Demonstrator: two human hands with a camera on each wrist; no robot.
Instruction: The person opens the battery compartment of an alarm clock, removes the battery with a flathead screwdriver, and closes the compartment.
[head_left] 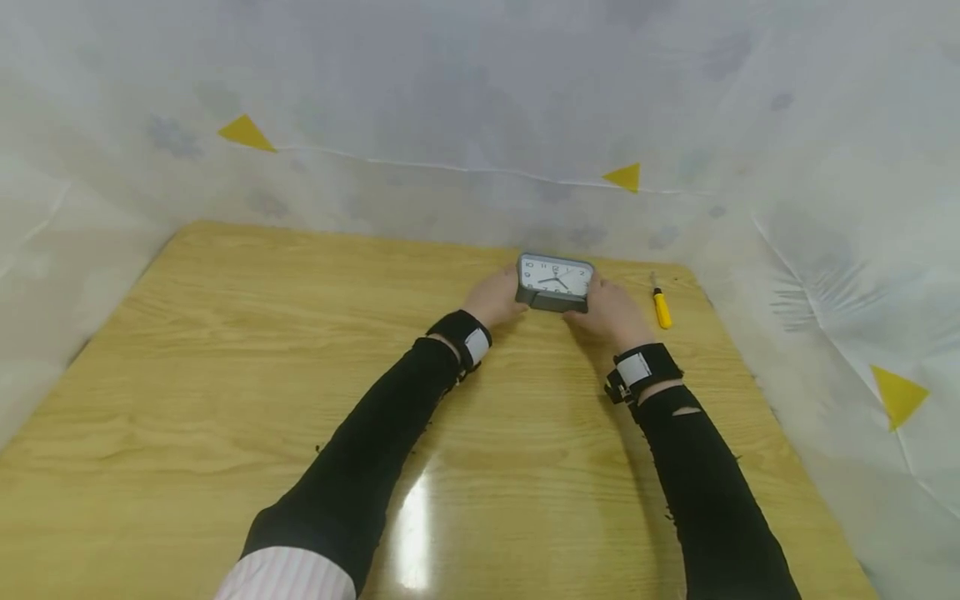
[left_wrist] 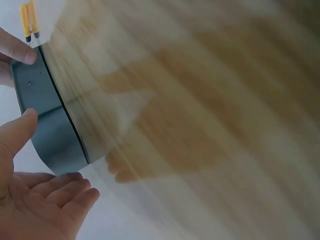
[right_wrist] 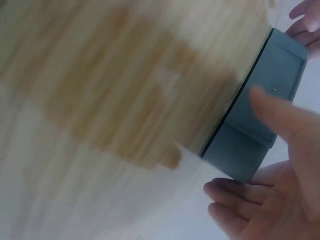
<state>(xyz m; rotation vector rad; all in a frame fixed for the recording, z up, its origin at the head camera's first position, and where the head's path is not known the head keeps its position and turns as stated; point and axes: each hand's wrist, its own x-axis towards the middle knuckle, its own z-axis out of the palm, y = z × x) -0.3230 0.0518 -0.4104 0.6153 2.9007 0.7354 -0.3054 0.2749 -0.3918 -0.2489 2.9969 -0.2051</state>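
Observation:
A grey rectangular desk clock with a white face is near the table's far edge, its dial tilted up towards the head camera. My left hand holds its left end, and my right hand holds the right end. In the left wrist view, the left thumb lies on the clock's grey side while the fingers stretch past its end. The right wrist view has the right thumb on the casing and the fingers around the end. Whether the clock touches the table cannot be told.
A screwdriver with a yellow handle lies on the wooden table, to the right of the right hand. Pale sheeting with yellow triangles rises behind the table and along its sides.

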